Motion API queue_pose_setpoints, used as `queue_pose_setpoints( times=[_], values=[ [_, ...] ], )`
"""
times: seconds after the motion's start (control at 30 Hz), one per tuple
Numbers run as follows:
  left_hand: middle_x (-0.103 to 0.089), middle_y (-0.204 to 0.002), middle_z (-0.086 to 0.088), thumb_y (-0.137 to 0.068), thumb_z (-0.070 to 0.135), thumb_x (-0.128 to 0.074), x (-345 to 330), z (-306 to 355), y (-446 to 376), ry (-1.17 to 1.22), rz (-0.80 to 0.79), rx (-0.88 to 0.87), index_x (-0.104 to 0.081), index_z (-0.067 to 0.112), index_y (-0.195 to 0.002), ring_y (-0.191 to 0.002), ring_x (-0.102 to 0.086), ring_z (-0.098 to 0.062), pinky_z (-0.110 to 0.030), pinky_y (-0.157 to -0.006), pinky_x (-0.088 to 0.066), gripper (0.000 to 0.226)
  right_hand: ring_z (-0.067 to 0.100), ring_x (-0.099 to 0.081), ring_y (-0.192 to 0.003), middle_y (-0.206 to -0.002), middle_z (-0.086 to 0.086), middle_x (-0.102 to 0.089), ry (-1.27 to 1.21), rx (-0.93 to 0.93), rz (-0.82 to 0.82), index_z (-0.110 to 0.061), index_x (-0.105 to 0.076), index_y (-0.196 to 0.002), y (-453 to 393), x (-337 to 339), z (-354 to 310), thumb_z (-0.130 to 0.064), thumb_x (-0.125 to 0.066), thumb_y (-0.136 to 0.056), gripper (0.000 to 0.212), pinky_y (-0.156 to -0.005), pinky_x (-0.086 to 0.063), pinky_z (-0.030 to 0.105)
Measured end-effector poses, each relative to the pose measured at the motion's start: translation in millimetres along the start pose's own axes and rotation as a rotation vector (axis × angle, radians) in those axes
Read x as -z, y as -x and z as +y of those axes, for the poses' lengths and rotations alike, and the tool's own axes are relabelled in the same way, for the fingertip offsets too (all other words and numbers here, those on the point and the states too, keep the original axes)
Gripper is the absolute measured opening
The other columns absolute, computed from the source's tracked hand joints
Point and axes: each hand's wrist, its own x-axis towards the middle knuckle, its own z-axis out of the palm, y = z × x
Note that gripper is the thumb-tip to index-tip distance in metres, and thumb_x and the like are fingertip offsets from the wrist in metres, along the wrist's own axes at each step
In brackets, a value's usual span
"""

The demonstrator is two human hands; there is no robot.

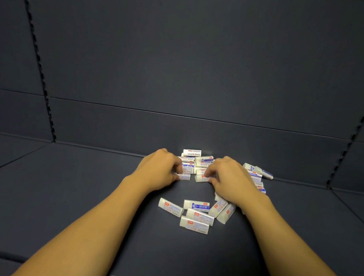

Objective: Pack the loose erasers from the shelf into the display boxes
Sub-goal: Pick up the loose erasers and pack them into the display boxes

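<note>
We judged the packing barely begun. Every small white rectangular eraser in its printed red-and-blue paper sleeve lay loose on the dark blue-grey metal shelf, and no display box showed anywhere in view, so nothing could be counted as packed.

We took the main heap of erasers near the back wall of the shelf as our landmark. Our left hand was at the heap's left edge, its fingers curled down and pinching a single sleeved eraser at the heap's front. Our right hand was at the heap's right edge, fingers curled round another eraser at the front. A smaller scatter lay just right of the heap, partly hidden behind the right hand. A third group of erasers lay in front of the heap, nearer us, between our forearms.

By our reckoning the whole lot remained to gather, and the boxes had yet to be found.
</note>
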Motion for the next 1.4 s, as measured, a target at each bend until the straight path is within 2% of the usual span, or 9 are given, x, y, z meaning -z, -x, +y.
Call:
queue_pose_setpoints(
  times=[0.23, 0.37, 0.57, 0.73, 0.83, 0.97, 1.2, 1.3, 1.4],
  values=[
    [-0.051, -0.095, 0.009, -0.086, 0.031, -0.075, 7, 5, 6, 0.027, -0.015, 0.032, -0.071, 0.03, -0.103, -0.101, -0.051, -0.013, -0.031, -0.084, -0.047, 0.017, 0.013, -0.055, -0.097, -0.099, -0.01, -0.061, -0.051, -0.036, -0.024, -0.032, -0.066, -0.089, 0, 2, -4, -0.018, -0.066, -0.088, 0.013, -0.08, -0.048, 0.029],
    [-0.047, -0.089, 0.016, -0.086, 0.029, -0.076, 10, 6, 7, 0.032, -0.027, 0.019, -0.069, 0.03, -0.106, -0.092, -0.043, -0.008, -0.031, -0.083, -0.047, 0.021, 0.014, -0.055, -0.1, -0.106, -0.006, -0.06, -0.076, -0.039, -0.066, -0.03, -0.071, -0.099, 0, 3, -7, -0.018, -0.069, -0.09, 0.015, -0.084, -0.047, 0.028],
    [-0.054, -0.096, 0.01, -0.087, 0.028, -0.075, 9, 4, 8, 0.049, -0.036, 0.012, -0.068, 0.029, -0.107, -0.094, -0.043, -0.009, -0.031, -0.084, -0.047, 0.022, 0.012, -0.054, -0.101, -0.105, -0.005, -0.061, -0.088, -0.047, -0.093, -0.027, -0.075, -0.092, -1, 5, -8, -0.018, -0.072, -0.089, 0.01, -0.086, -0.048, 0.029],
    [-0.062, -0.102, 0.008, -0.085, 0.026, -0.077, 4, 1, 7, 0.055, -0.037, -0.006, -0.067, 0.03, -0.109, -0.105, -0.051, -0.013, -0.034, -0.087, -0.049, 0.026, 0.001, -0.045, -0.077, -0.086, -0.013, -0.051, -0.072, -0.057, -0.082, -0.025, -0.074, -0.093, 4, 8, -9, -0.015, -0.07, -0.089, 0.012, -0.078, -0.046, 0.026],
    [-0.065, -0.108, 0.01, -0.083, 0.025, -0.079, 0, -3, 4, 0.071, -0.045, -0.001, -0.067, 0.032, -0.114, -0.108, -0.051, -0.012, -0.037, -0.09, -0.05, 0.034, 0.009, -0.05, -0.082, -0.095, -0.009, -0.05, -0.076, -0.061, -0.08, -0.03, -0.072, -0.096, 5, 11, -11, -0.023, -0.074, -0.087, 0.012, -0.078, -0.046, 0.028],
    [-0.063, -0.116, 0.009, -0.084, 0.025, -0.079, -4, -6, 1, 0.047, -0.058, -0.009, -0.068, 0.032, -0.122, -0.115, -0.049, -0.013, -0.039, -0.095, -0.048, 0.04, 0.007, -0.047, -0.086, -0.095, -0.011, -0.048, -0.086, -0.026, -0.088, -0.034, -0.068, -0.115, 5, 12, -12, -0.028, -0.077, -0.084, 0.032, -0.085, -0.048, 0.029],
    [-0.06, -0.115, 0.011, -0.088, 0.026, -0.072, -5, -9, 3, 0.02, -0.016, -0.013, -0.07, 0.032, -0.117, -0.113, -0.047, -0.011, -0.035, -0.09, -0.049, 0.03, 0.016, -0.05, -0.108, -0.112, -0.006, -0.064, 0.069, 0.072, -0.004, -0.029, -0.067, -0.126, 5, 6, -9, -0.034, -0.067, -0.09, 0.036, -0.088, -0.045, 0.029],
    [-0.061, -0.111, 0.012, -0.087, 0.027, -0.067, -2, -6, 5, 0.004, 0.032, -0.024, -0.069, 0.032, -0.114, -0.109, -0.048, -0.01, -0.03, -0.085, -0.048, 0.028, 0.017, -0.051, -0.102, -0.107, -0.006, -0.065, 0.223, 0.096, 0.092, -0.029, -0.071, -0.117, 7, 10, -13, -0.036, -0.062, -0.09, 0.029, -0.085, -0.042, 0.031],
    [-0.063, -0.105, 0.012, -0.085, 0.029, -0.067, 0, -2, 9, 0.0, 0.073, -0.03, -0.07, 0.032, -0.111, -0.104, -0.049, -0.011, -0.029, -0.081, -0.048, 0.026, 0.019, -0.055, -0.085, -0.088, -0.006, -0.067, 0.314, 0.056, 0.104, -0.029, -0.077, -0.095, 11, 15, -18, -0.035, -0.072, -0.079, 0.018, -0.072, -0.041, 0.032]
  ],
)
